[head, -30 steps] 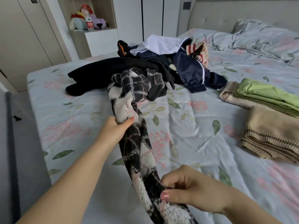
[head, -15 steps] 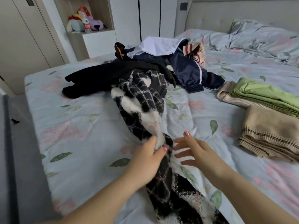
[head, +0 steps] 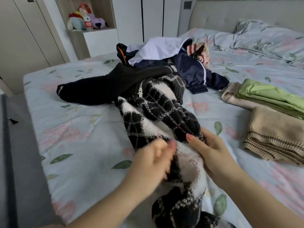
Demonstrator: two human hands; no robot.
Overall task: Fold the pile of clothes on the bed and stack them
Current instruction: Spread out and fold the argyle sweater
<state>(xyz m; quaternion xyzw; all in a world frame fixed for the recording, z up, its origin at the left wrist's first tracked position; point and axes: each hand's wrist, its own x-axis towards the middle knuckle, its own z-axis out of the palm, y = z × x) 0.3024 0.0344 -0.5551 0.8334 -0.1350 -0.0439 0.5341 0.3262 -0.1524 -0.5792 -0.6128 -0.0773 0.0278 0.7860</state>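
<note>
A black-and-white argyle knit garment (head: 158,112) lies stretched down the middle of the bed toward me. My left hand (head: 153,160), blurred, grips its left side with curled fingers. Close beside it, my right hand (head: 209,150) pinches a black sleeve-like fold of the same garment between thumb and fingers. Behind it lies the unfolded pile: a black zip knit (head: 105,86), a navy jacket (head: 192,71) and a white piece (head: 156,48). Folded clothes sit at the right: a green piece (head: 269,96) on a cream one, and a beige knit (head: 276,134).
The bed (head: 79,132) has a pale floral cover, with its left edge dropping to a grey floor (head: 18,145). A pillow (head: 266,37) lies at the headboard. A shelf nook (head: 92,22) with plush toys and a bottle stands beyond the bed.
My right hand, open half a second ago, now pinches the dark fold. Both hands have shifted onto the garment's middle. One second ago they held it stretched far apart.
</note>
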